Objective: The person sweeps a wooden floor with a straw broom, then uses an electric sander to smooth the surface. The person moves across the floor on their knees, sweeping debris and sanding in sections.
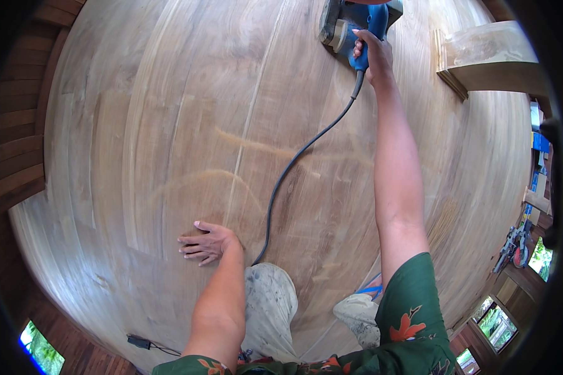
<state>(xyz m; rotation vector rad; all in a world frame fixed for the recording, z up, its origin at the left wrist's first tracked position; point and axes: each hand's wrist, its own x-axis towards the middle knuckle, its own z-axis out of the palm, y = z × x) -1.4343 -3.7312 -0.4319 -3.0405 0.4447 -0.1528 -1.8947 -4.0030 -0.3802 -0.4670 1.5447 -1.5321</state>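
Note:
At the top of the head view, my right hand [372,56] is closed round the handle of a blue electric sander [376,22], which rests on a wide wooden floor [144,125] with sawdust streaks. Its dark cord [300,153] curves down toward my left knee [270,294]. My left hand [207,242] lies flat on the boards beside the cord, fingers spread, holding nothing. A reddish shape at the top edge, over the sander, is too cropped to make out.
A wooden block-like structure [491,53] stands at upper right. Tools [516,247] and blue boxes [539,140] line the right edge. Dark plank boards [15,119] border the left. A black plug or adapter [137,342] lies at lower left. My sandalled foot [372,287] is behind my right arm.

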